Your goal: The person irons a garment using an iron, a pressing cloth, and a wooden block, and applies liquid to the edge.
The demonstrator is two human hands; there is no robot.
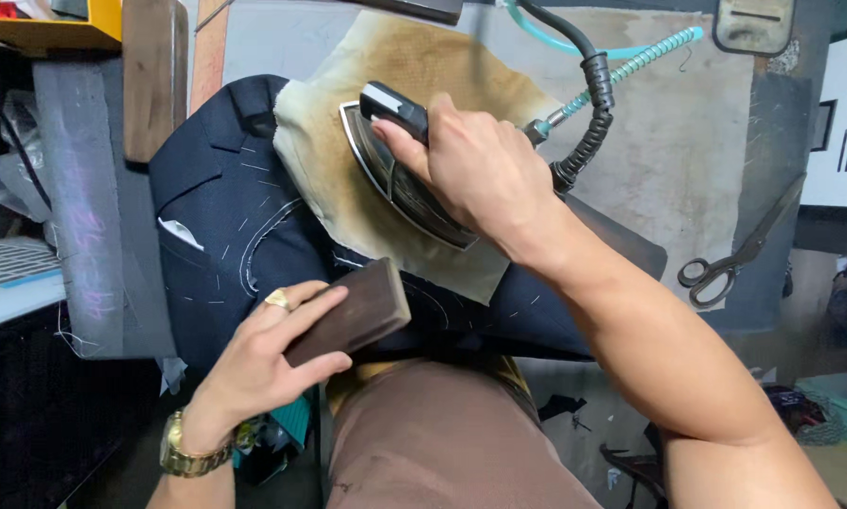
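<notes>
Pressing near the frame's centre, the right hand (480, 165) grips a black-handled metal steam iron (400, 174) on a scorched tan pressing cloth (348, 179) covering a dark navy chalk-marked suit jacket (225, 217). Lower left, the left hand (263, 353) clasps a dark brown wooden block (353, 316), apparently resting on the jacket. Lingering heat could scorch the fabric; black scissors (734, 259) lie at right.

- A steam iron (400, 170), black handle and metal sole, lies tilted on a scorched tan pressing cloth (348, 179) over a navy jacket (225, 217) marked with white basting stitches.
- A dark brown wooden block (353, 316) rests aslant on the jacket's lower edge.
</notes>
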